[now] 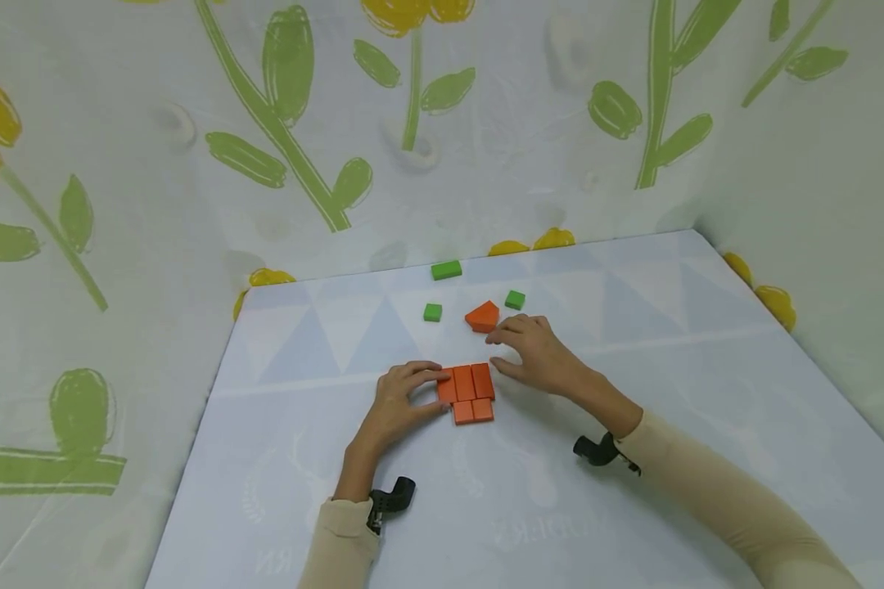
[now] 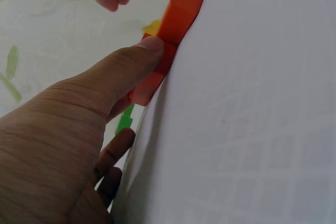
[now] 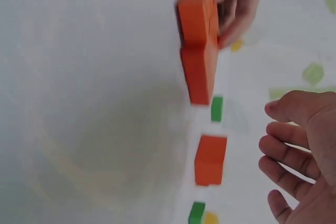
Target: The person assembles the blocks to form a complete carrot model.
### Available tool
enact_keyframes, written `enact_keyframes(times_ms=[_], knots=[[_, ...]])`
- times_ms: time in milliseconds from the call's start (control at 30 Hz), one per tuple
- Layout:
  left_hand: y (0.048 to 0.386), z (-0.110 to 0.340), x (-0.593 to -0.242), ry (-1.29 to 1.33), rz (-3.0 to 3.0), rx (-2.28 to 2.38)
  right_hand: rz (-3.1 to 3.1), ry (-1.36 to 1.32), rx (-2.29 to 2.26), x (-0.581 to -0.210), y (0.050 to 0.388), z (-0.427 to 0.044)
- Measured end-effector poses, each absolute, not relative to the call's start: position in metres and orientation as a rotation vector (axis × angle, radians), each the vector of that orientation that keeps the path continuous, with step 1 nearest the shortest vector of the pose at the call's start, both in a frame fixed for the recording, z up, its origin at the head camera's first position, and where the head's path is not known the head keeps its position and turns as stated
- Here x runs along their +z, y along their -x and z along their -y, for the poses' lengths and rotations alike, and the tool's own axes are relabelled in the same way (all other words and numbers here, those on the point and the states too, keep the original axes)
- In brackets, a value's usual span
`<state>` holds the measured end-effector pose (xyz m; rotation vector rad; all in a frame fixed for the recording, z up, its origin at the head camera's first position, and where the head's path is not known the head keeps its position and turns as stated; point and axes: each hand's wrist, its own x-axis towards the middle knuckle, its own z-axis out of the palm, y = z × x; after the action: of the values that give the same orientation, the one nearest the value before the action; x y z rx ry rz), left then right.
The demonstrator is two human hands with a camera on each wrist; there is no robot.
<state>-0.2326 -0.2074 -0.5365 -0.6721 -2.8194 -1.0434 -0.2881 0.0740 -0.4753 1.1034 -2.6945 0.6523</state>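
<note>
1. The five orange blocks (image 1: 474, 388) lie flat in front of me, near the middle of the table (image 1: 280, 474). Three longer ones stand side by side in the far row; two shorter ones touch them on the near side, under the middle and right ones.
2. My left hand (image 1: 398, 398) pinches the leftmost block (image 1: 446, 391) between thumb and index finger, so these fingers cover part of it.
3. My right hand (image 1: 541, 353) is spread, with fingers loosely bent and holding nothing, just beside the angular orange block (image 1: 483, 316).
4. This angular block has a pointed outline and lies beyond the group, apart from it.
5. Two small green blocks (image 1: 432, 312) sit on either side of it; a longer green block (image 1: 446, 270) lies near the far edge.
6. Behind the table hangs a white curtain (image 1: 501, 164) with green leaves and yellow flowers.
</note>
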Motion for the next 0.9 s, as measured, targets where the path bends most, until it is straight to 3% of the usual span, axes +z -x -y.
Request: enact_keyframes(times_ms=[433,667,900], knots=[[0.225,0.204,-0.547,0.676,2.820,-1.078,2.977,-0.961,0.565,-0.484,0.382,-0.083],[0.228,0.203,-0.543,0.690,2.795,-1.051,2.960,-1.146,0.548,-0.485,0.399,-0.083],[0.233,0.207,-0.538,0.678,2.790,-1.055,2.996,-1.071,0.545,-0.485,0.404,-0.075]])
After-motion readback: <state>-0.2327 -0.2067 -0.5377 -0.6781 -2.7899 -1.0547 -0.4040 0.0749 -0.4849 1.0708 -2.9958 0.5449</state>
